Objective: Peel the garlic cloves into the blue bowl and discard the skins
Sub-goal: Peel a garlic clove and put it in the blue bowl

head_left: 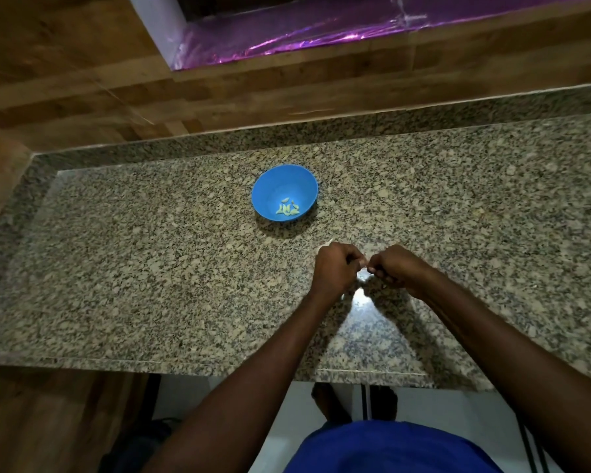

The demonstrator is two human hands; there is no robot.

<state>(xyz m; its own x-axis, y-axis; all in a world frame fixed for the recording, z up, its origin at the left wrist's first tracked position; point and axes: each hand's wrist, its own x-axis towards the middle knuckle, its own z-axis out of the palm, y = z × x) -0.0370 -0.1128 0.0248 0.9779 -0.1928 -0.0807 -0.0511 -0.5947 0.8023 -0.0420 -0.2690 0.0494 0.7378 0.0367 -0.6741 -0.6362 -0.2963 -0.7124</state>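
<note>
A blue bowl (pixel 270 186) stands on the granite counter with several peeled garlic cloves (pixel 287 209) lying in its bottom. In front of it, to the right, my left hand (pixel 335 269) and my right hand (pixel 394 268) meet fingertip to fingertip just above the counter. Both have curled fingers and pinch a small pale garlic clove (pixel 365 268) between them; most of it is hidden by the fingers. A pale sliver of skin (pixel 325 245) sticks out past my left hand's knuckles.
The granite counter (pixel 151 268) runs wide to both sides, with a raised granite backsplash (pixel 219 141) and a wooden wall behind. Its front edge is near my body. A purple foil-lined opening (pixel 287 35) sits above the wall.
</note>
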